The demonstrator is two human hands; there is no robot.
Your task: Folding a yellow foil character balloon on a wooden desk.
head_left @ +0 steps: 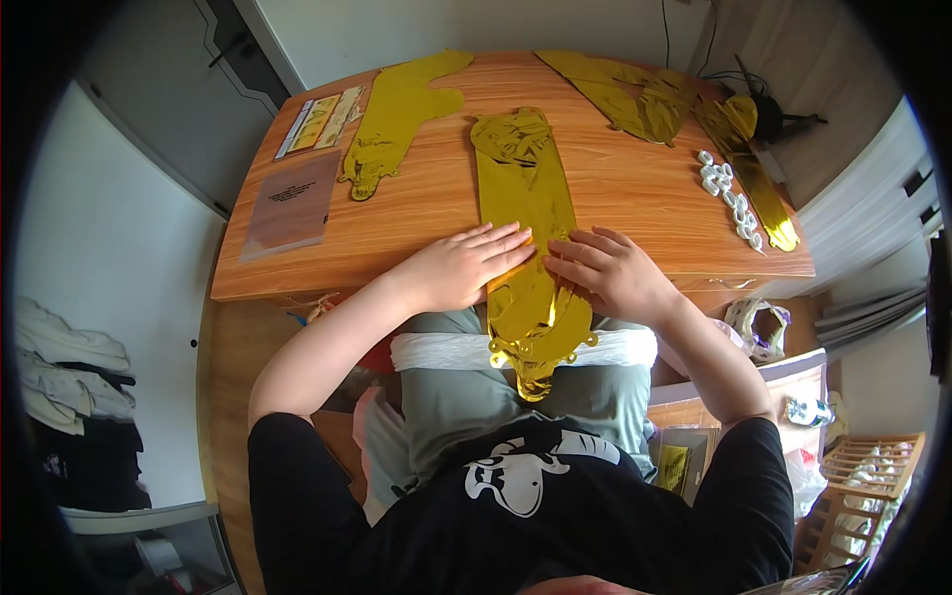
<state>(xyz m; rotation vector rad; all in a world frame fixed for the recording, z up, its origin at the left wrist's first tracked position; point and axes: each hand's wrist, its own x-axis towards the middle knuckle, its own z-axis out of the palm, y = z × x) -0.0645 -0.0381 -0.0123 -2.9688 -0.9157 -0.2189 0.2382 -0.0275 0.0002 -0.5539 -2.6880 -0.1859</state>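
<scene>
A flat gold foil balloon (526,198), long and uninflated, lies lengthwise across the front edge of the wooden table (416,218). Its tabbed lower end hangs over the edge above my lap. My left hand (476,263) rests on its left side near the edge, palm down, fingers stretched out. On its right side lies my right hand (610,273), fingers also extended and spread a little. Neither hand grips anything. The foil looks smooth in the middle and creased at its far end and near the tabs.
More flat gold balloons lie at the far left (397,114), far right (635,99) and along the right edge (759,188). White ribbon rolls (729,193) sit at the right. A clear plastic bag (293,203) and a printed card (317,124) lie left. A white strip (436,351) crosses my lap.
</scene>
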